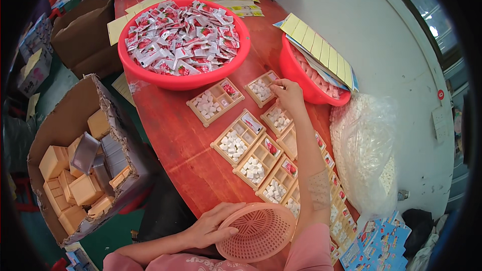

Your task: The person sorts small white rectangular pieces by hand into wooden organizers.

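My left hand [213, 227] grips the rim of a small pink plastic basket [251, 241], held tilted at the table's near edge; its slatted inside shows no contents. My right hand [288, 93] reaches far over the table, fingers pinched together at the right edge of a tan compartment tray [257, 101]. What the fingers hold, if anything, is hidden. That tray has white cubes in its large compartment. Nearby trays [221, 101] hold white cubes [206, 104] and small red-and-white sachets [229, 89]. Several more filled trays run in rows beneath my right forearm.
A red basin [131, 68] heaped with sachets stands at the far left. Another red basin [314, 83] carries yellow-topped cards [321, 47]. A clear bag [361, 155] of white pieces leans rightward. A cardboard box [108, 108] of tan trays sits left; blue printed cards [379, 246] lie lower right.
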A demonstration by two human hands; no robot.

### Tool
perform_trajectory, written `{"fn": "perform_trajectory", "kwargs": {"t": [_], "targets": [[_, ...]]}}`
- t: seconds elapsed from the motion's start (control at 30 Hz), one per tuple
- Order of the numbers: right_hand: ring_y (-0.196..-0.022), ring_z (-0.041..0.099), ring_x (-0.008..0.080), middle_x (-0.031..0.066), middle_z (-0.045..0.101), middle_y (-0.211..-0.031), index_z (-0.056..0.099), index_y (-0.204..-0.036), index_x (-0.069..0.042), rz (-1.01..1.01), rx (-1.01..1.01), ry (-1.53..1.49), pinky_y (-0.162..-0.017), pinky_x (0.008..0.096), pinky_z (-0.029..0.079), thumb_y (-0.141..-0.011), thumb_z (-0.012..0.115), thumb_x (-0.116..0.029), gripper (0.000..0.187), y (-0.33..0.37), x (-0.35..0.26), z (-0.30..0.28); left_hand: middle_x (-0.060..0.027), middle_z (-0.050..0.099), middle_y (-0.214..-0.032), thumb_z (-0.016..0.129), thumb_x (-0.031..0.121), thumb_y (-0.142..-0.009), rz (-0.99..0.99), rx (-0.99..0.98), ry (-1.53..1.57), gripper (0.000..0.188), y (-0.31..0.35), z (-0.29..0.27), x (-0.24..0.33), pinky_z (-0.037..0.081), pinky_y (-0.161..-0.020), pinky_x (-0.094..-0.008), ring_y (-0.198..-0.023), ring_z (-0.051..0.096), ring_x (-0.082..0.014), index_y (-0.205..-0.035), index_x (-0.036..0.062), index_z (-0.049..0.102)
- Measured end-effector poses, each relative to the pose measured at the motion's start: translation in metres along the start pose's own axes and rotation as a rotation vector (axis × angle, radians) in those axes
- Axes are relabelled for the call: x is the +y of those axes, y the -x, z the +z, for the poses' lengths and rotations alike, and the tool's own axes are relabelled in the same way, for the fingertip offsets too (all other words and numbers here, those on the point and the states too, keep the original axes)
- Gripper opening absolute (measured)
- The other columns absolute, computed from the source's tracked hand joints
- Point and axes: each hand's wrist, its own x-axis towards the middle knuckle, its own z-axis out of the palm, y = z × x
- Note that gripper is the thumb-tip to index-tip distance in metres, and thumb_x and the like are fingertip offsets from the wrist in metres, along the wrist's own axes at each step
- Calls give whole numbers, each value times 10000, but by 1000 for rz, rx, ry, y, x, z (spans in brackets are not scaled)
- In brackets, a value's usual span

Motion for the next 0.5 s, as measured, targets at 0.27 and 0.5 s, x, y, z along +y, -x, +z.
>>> {"fn": "perform_trajectory", "kwargs": {"t": [0.27,0.5], "targets": [[-809,628,293,170,647,-854,626,-1038,6,-433,55,446,-730,368,483,-680,710,-66,374,-18,7,18,-177,428,-1328,521,388,-893,7,7,1,631,-1,2,0,330,-1033,-378,-1237,422,-287,-1363,-6,376],[-830,633,309,180,641,-890,634,-1013,14,-330,-12,381,-742,370,488,-677,713,-67,355,-13,1,11,-176,427,-1333,520,377,-893,2,11,-16,618,0,2,0,332,-1032,-381,-1237,423,-288,-1357,-7,385]]}}
